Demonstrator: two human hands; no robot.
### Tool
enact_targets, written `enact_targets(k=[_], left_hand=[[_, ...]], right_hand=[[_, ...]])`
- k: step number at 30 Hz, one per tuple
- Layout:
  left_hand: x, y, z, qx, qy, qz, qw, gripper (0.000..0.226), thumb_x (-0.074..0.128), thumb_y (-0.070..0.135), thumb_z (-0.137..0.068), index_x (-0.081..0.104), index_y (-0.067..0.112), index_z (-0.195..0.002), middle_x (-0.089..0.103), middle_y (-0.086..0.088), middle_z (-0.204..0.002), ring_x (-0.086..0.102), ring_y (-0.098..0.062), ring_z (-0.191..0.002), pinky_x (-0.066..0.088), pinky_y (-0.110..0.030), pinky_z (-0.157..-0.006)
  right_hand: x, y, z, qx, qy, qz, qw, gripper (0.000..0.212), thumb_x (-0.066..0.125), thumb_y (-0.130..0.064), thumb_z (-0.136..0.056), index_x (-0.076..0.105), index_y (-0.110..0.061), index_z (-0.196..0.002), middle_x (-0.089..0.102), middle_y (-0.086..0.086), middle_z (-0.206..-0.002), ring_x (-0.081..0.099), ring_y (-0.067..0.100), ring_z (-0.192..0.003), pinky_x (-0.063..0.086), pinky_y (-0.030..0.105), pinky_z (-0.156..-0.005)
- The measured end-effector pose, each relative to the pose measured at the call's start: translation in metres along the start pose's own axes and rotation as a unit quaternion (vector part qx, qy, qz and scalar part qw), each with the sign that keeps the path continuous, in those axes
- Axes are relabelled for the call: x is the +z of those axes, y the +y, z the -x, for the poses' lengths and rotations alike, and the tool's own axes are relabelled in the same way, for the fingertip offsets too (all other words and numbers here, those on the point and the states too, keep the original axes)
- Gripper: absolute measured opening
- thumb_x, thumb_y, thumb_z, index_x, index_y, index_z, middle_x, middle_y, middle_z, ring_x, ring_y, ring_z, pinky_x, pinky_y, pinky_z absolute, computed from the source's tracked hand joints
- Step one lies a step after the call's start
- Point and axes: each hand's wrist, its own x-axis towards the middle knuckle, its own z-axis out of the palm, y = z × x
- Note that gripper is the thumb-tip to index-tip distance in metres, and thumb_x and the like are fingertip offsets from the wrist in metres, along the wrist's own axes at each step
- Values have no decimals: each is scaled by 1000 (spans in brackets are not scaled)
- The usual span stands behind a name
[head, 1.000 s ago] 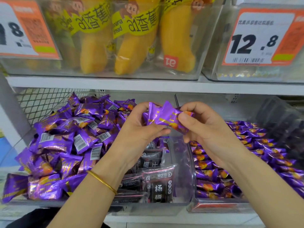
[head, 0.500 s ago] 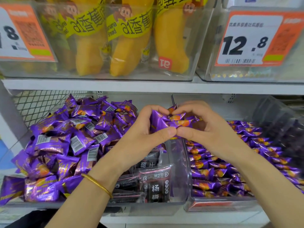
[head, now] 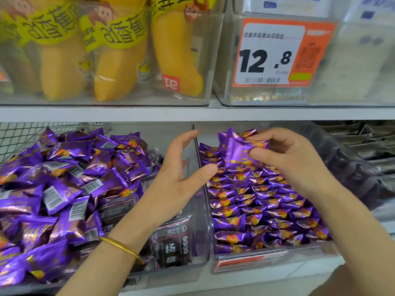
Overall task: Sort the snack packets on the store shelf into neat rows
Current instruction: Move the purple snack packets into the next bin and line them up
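Store shelving fills the head view: a white shelf [head: 192, 114] carries clear bins of yellow packs [head: 119, 67] and an orange price tag [head: 273, 54] reading 12.8. Below it sit 2 clear bins side by side. The left bin [head: 202, 231] holds a loose heap [head: 64, 178] of purple packets lying every way, with black packets [head: 171, 246] standing at its front right corner. The right bin [head: 267, 258] holds purple packets in tidy rows [head: 256, 210], from the front wall towards the back. Further right lie dark packs [head: 352, 167], too blurred to read.

The left hand [head: 177, 178], a gold bangle [head: 121, 247] on its wrist, hovers over the wall between the 2 bins. Its grip is wide open, fingers and thumb spread, with nothing in it. The right hand [head: 292, 165] is above the back of the right bin. Its grip is closed in a pinch of thumb and fingertips on a bunch [head: 237, 150] of purple packets, raised just over the rear rows.
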Motion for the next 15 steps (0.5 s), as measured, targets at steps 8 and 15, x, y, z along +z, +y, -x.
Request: enact_targets(k=[8,15], left_hand=[[4,-11,3,-49,1,21,999,48,61,50,-75,36,58,-114,32,22,-143,35,29,-112,38,-10,-92],[6,-11,4,-60,5,36,998,45,62,41,-79,38,47,-117,35,14,-144,45,28,-102,40,-1,-82]], right_hand=[[-60,43,8,160,-58,100,980,20,82,-28,-62,73,-19,-78,67,6,-75,59,8,-64,49,17,-59],[-47,61,8,174,-107,137,969,17,74,-5,-70,71,-15,-85,68,-5,-86,60,1,-69,47,14,-65]])
